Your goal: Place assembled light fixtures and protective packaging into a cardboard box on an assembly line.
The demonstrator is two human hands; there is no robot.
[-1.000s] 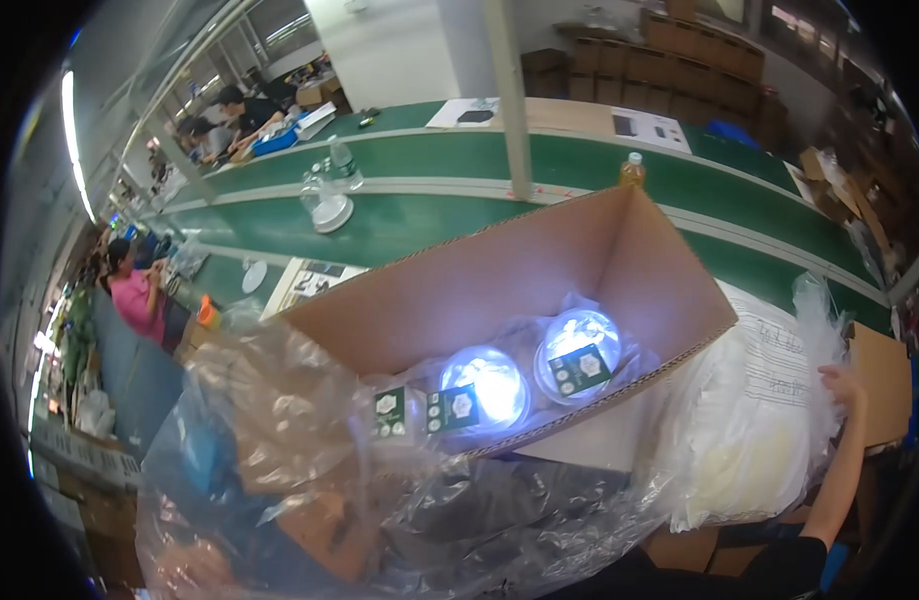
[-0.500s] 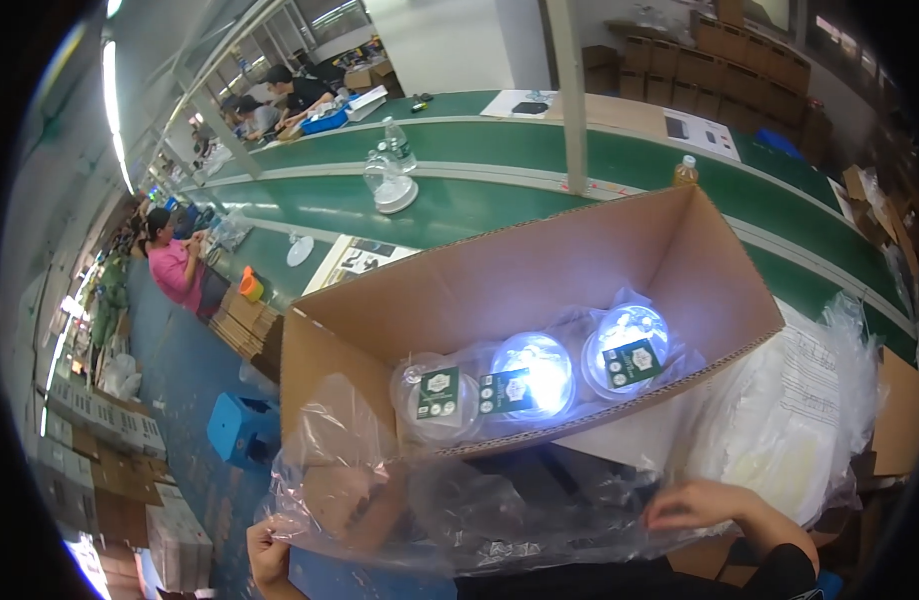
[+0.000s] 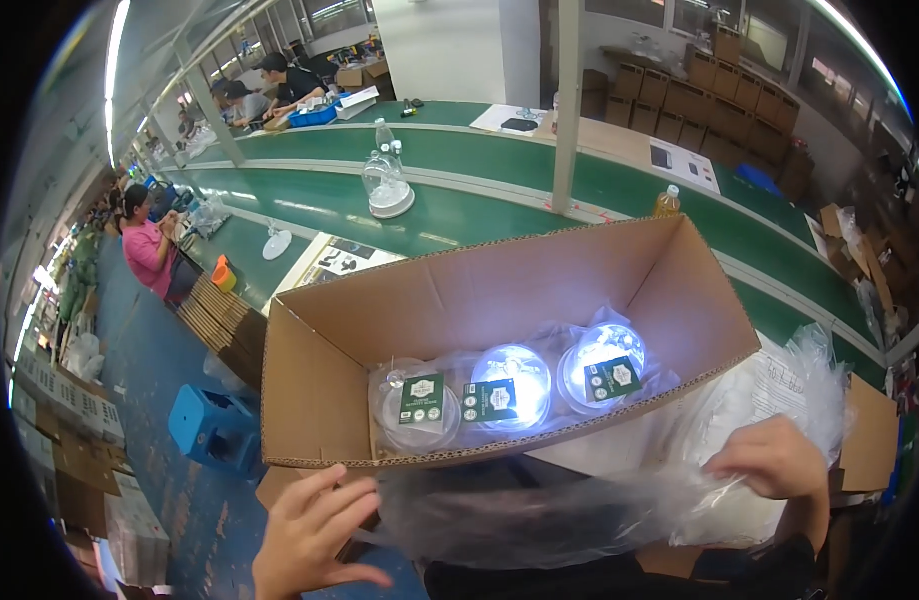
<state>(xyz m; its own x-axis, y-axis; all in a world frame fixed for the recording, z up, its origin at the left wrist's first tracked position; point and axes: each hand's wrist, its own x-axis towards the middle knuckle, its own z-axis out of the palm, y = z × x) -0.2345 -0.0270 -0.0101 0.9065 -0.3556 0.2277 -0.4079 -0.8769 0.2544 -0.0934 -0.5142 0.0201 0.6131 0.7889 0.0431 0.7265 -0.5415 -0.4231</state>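
My left hand (image 3: 315, 530) is open, its fingers spread just below the front left corner of a cardboard box (image 3: 510, 290). Beside it begins a clear plastic bag (image 3: 540, 515), which stretches across in front of the box. At the bag's right end, the fingers of my right hand (image 3: 777, 458) are closed on the edge of the plastic. Inside the open box, three round clear plastic containers with green labels lie in a row on clear film. The left container (image 3: 420, 430) is unlit; the middle one (image 3: 528, 378) and the right one (image 3: 612, 350) glow white.
White plastic-wrapped sheets (image 3: 770, 400) lie right of the box. Behind it runs a green workbench (image 3: 460, 235) with a clear dome on a white base (image 3: 390, 200) and a bottle (image 3: 668, 202). A blue stool (image 3: 215, 430) stands on the floor at left. A person in pink (image 3: 150, 250) works farther off.
My left hand has let go of the bag and risen toward the box with spread fingers. My right hand has moved up and right, drawing the plastic off the box's front left corner.
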